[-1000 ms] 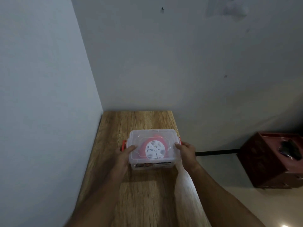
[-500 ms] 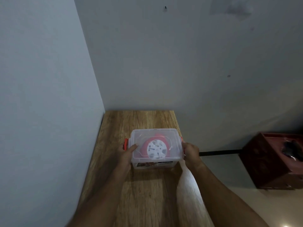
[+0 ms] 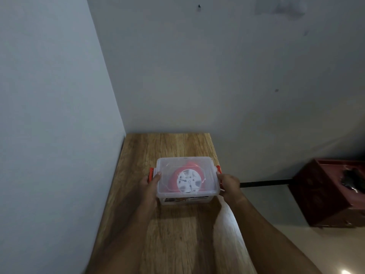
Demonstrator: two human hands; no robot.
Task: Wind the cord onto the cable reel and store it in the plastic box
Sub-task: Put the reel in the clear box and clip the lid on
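Room: dim corner, two plain grey walls meeting behind a narrow wooden bench (image 3: 167,224); pale floor to the right.
Bench: wood grain top, pushed into the corner, left edge along the left wall.
Plastic box (image 3: 187,180): clear, rectangular, sits on the bench about mid-length, close to the right edge; lid (image 3: 185,165) is on top — looks seated flat.
Latches: orange clip on the left end (image 3: 151,173) and on the right end (image 3: 218,169); can't tell if they are snapped down.
Cable reel (image 3: 187,181): inside the box, lying flat, red rim with a white round face showing through the lid; face has small dark marks, too blurred to read.
Cord: not clearly visible on the reel through the plastic — can't tell how it is wound.
Label: printed strip on the near wall of the box (image 3: 185,199), unreadable.
Left hand (image 3: 151,186): pressed against the left end of the box, thumb resting on the lid edge near the clip.
Right hand (image 3: 229,184): wrapped on the right end of the box, fingers at the clip and rim.
Hands overall: apart, one on each end, both clamped on the box.
Side object: dark red box-like cabinet (image 3: 325,194) on the floor at right, something black on top (image 3: 353,178), well apart from the bench.
Wall detail: small dark peg (image 3: 199,6) high on the back wall.
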